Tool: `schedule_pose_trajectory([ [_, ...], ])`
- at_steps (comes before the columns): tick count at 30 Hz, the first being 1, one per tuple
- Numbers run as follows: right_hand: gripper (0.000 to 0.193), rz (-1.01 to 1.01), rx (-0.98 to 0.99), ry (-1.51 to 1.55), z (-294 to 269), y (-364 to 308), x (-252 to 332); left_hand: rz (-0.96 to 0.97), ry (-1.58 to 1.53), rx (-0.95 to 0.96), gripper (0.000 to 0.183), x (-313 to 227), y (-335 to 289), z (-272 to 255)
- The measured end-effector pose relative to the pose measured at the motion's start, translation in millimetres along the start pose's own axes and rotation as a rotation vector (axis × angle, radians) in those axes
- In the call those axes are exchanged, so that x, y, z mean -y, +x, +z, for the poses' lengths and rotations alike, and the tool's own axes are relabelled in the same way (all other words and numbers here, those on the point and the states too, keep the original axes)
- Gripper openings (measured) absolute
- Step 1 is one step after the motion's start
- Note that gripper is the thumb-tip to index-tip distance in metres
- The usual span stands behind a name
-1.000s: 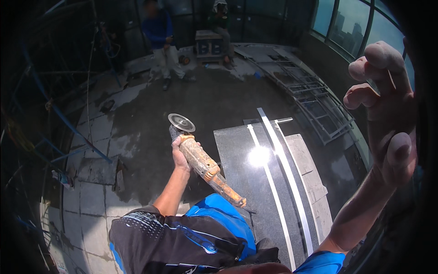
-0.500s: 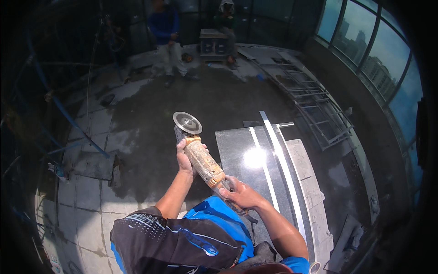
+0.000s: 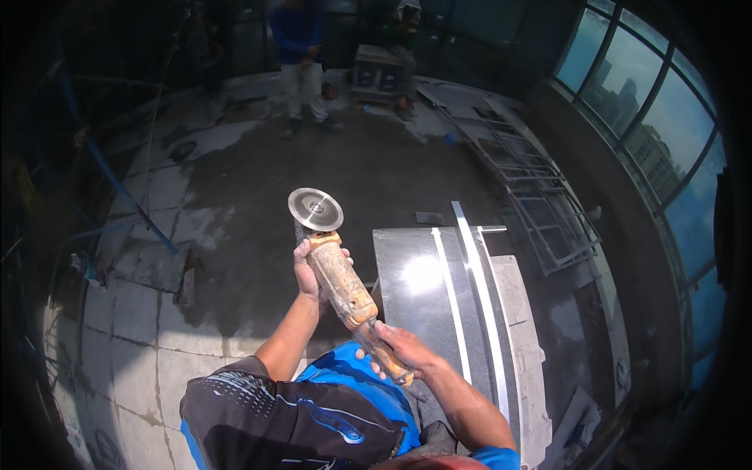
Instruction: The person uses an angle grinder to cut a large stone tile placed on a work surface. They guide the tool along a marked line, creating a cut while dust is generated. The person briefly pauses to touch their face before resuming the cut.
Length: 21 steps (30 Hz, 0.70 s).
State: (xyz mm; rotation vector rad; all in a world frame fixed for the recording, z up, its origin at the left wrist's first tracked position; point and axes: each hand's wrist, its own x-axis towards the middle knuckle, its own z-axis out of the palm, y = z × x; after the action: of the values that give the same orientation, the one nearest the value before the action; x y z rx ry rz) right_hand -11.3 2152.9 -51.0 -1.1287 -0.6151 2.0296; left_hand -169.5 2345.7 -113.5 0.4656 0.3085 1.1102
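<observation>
A worn, dusty angle grinder (image 3: 341, 288) with an orange and tan body slants across the space in front of my body. Its round metal disc (image 3: 316, 209) points away from me, flat face up, and its rim looks sharp, not blurred. Around the front of the body, just behind the disc, my left hand (image 3: 306, 270) is closed. My right hand (image 3: 398, 349) is wrapped round the narrower rear end. Right of the grinder lies a dark polished stone slab (image 3: 407, 313) with a bright sun glare. A pale strip (image 3: 453, 305) and a long light straightedge (image 3: 483, 313) run along it.
Light ribbed blocks (image 3: 521, 345) flank the slab on the right. Metal frames (image 3: 540, 192) lie farther right, below windows. Two people, one standing (image 3: 301, 47) and one seated (image 3: 403, 39), are at the back. A blue pole (image 3: 117, 180) leans at left; damp patches darken the floor.
My right hand has shifted from the cord end onto the grinder's rear grip, which now shows more fully. The disc has turned flatter toward view and moved slightly left.
</observation>
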Motion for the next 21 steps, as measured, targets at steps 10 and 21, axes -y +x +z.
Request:
schedule_pose_trajectory([
  [10, 0.062, -0.055, -0.017, -0.489, -10, 21, 3, 0.052, 0.079, -0.022, 0.069, -5, 0, 1],
  [21, 0.057, -0.07, -0.144, -0.738, -7, 34, 14, 0.096, -0.041, -0.006, 0.068, -1, 7, -8],
])
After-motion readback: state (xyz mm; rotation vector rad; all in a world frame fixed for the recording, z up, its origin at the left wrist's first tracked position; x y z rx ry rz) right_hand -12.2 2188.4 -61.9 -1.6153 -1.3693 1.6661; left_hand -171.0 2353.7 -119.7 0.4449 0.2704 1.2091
